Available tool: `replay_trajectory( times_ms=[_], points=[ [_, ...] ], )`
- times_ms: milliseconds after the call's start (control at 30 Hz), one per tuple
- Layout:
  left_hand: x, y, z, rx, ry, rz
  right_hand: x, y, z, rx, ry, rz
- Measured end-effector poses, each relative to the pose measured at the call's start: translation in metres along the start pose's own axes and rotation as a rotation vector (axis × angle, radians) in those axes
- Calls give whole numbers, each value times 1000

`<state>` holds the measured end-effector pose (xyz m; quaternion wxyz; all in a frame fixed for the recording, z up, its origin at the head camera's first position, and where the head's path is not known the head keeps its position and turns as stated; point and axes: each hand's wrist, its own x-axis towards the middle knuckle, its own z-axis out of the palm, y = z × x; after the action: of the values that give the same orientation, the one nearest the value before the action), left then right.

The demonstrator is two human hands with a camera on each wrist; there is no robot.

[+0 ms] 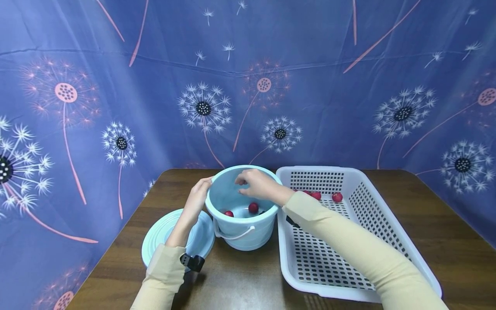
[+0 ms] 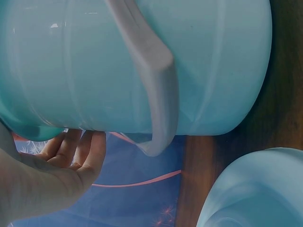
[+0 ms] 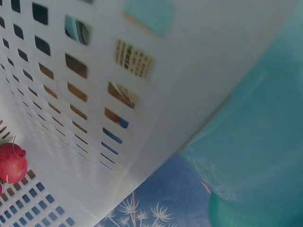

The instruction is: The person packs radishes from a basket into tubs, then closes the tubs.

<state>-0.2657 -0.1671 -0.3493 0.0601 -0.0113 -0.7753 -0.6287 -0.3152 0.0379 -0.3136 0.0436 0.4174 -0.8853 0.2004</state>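
White basket (image 1: 310, 287) is occupying the lower right; pale-blue bucket (image 1: 261, 230) is standing at centre. Left hand (image 1: 196, 197) is touching the bucket's left edge, fingers extended; right hand (image 1: 257, 185) is hovering over its mouth, fingers loosely bent, apparently empty. Red radishes (image 1: 253, 208) are lying in both. Bucket loading is probably proceeding, calling next for another basket radish.
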Motion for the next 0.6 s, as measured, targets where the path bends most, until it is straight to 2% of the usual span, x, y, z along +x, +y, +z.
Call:
replay_trajectory(
  times_ms=[233, 600],
  points=[
    [2, 1, 0, 4, 8, -2, 3, 1, -2, 26, -1, 27],
    [1, -1, 0, 1, -2, 5, -3, 6, -13, 73, 92, 31]
  ],
)
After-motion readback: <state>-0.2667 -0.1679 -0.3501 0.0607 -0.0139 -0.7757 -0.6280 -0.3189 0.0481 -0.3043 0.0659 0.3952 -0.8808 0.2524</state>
